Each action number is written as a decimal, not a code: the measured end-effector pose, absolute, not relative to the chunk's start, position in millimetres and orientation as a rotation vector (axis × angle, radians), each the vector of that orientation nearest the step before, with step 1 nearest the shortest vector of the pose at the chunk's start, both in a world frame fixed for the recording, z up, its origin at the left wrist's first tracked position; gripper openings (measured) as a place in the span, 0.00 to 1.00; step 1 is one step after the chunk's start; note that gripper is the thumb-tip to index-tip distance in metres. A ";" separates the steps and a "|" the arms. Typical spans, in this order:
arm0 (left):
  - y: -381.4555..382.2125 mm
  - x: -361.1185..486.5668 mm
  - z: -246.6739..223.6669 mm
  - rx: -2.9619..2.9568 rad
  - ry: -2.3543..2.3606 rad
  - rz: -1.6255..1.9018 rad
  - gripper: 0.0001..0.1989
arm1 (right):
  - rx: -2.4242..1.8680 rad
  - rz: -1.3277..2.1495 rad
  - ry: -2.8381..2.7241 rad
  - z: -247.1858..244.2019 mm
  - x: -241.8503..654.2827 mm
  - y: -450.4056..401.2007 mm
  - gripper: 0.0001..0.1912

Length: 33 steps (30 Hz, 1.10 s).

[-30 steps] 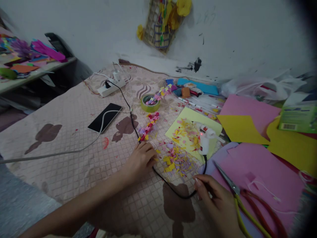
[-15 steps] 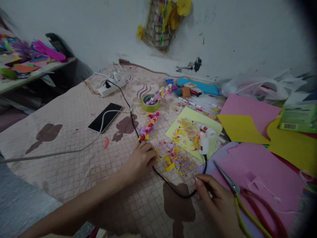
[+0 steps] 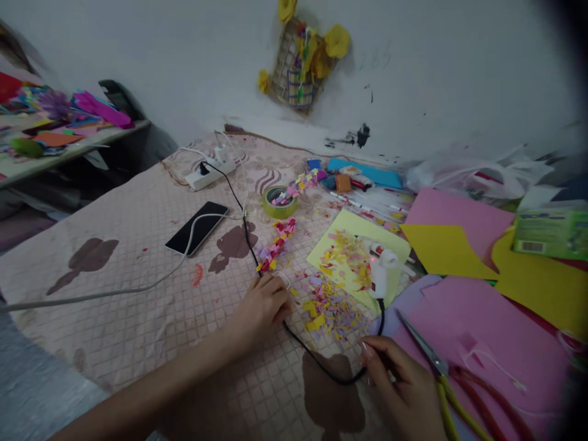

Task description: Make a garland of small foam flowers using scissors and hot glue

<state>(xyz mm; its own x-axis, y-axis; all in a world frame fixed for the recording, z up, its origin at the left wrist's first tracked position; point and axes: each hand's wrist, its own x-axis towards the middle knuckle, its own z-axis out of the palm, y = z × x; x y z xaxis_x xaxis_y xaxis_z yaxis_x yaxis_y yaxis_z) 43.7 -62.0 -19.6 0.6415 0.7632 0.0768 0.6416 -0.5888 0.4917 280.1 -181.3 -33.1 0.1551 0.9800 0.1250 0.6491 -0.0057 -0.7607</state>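
My left hand (image 3: 264, 301) rests on the patterned tablecloth with its fingers curled, at the lower end of a garland of small paper pieces (image 3: 277, 245) in red, pink, yellow and lilac. A loop of white string (image 3: 285, 280) comes out beside these fingers, which seem closed on it. At the right, my right hand (image 3: 390, 380) is in a pinch close to the black cord (image 3: 340, 381); what sits between its fingertips is too small to make out. A white glue gun (image 3: 380, 275) with a red light lies on pale yellow paper (image 3: 340, 229). Paper snippets (image 3: 328, 309) are heaped between the hands.
Red-and-yellow-handled scissors (image 3: 441, 366) lie right of my right hand, over pink paper (image 3: 505, 331). A phone (image 3: 196, 228), a power strip (image 3: 211, 175) and a tape roll (image 3: 280, 205) are further back. A grey cable (image 3: 114, 293) crosses the left side.
The whole view has shifted slightly, so the scene sits a little lower in the picture. Both hands keep nearly the same places and the same closed poses.
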 end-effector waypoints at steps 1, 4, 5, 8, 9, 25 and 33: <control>-62.0 43.7 -19.1 2.432 1.100 0.423 0.03 | -1.724 0.588 -1.565 -33.6 280.0 -180.9 0.11; -61.2 42.3 -15.3 2.326 1.070 0.631 0.04 | -1.712 0.570 -1.571 -34.8 279.8 -179.7 0.10; -60.5 41.2 -13.2 2.244 1.073 0.715 0.05 | -1.706 0.560 -1.575 -35.3 279.7 -179.4 0.10; -56.7 37.0 -5.9 1.830 1.092 0.858 0.03 | -1.686 0.515 -1.599 -37.1 279.7 -178.9 0.09; -54.9 35.7 -3.8 1.661 1.068 0.857 0.04 | -1.686 0.506 -1.610 -37.7 279.8 -178.8 0.09; -46.4 4.0 -3.8 1.135 1.031 0.962 0.07 | -1.738 0.613 -1.591 -37.7 271.4 -176.1 0.12; -52.9 -4.8 -5.2 1.140 1.057 0.914 0.07 | -1.683 0.634 -1.646 -28.9 258.3 -170.5 0.11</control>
